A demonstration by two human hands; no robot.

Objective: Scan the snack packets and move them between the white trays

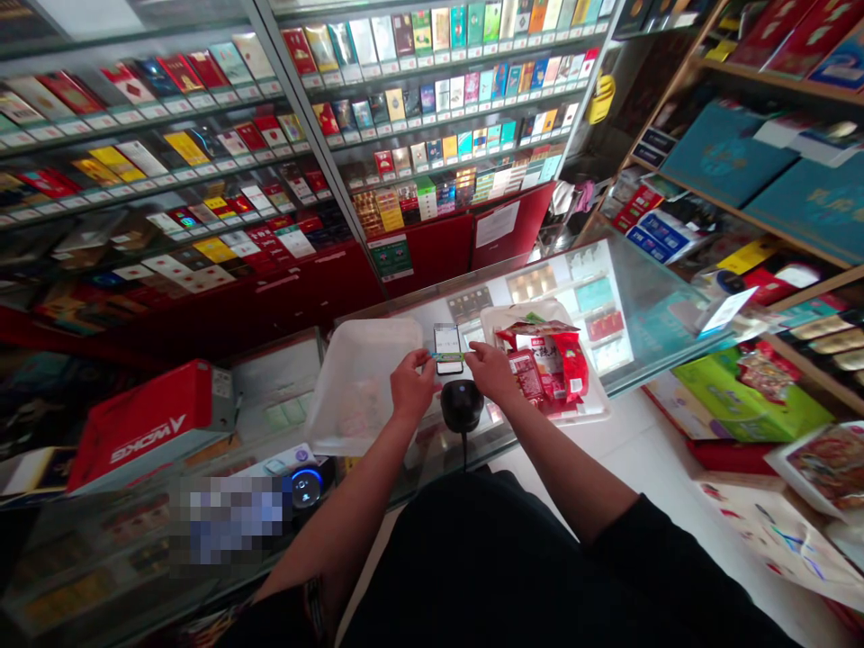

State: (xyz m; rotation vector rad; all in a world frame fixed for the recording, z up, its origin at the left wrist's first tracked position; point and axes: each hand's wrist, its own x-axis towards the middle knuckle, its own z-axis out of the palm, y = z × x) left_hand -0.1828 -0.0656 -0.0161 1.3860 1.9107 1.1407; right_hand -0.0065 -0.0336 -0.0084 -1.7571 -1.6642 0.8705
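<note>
Between my two hands is a slim green-and-blue packet (449, 357), seen nearly edge-on. My left hand (413, 387) pinches its left end, while my right hand (492, 369) grips the right end. Behind and under the packet, a phone (446, 337) with a lit white screen lies on the glass counter. A black scanner (462, 403) on a cable stands just below, closer to my body. To the right, a white tray (589, 415) holds several red snack packets (548, 362). On the left is another white translucent tray (336, 360), with something faint and pinkish at its bottom.
Cigarette shelves (432, 67) line the wall behind the glass counter (648, 315). A red box (152, 423) and a round black device (306, 486) with a blue ring are at left. Crowded shelves (735, 180) and a green carton (756, 396) stand at right.
</note>
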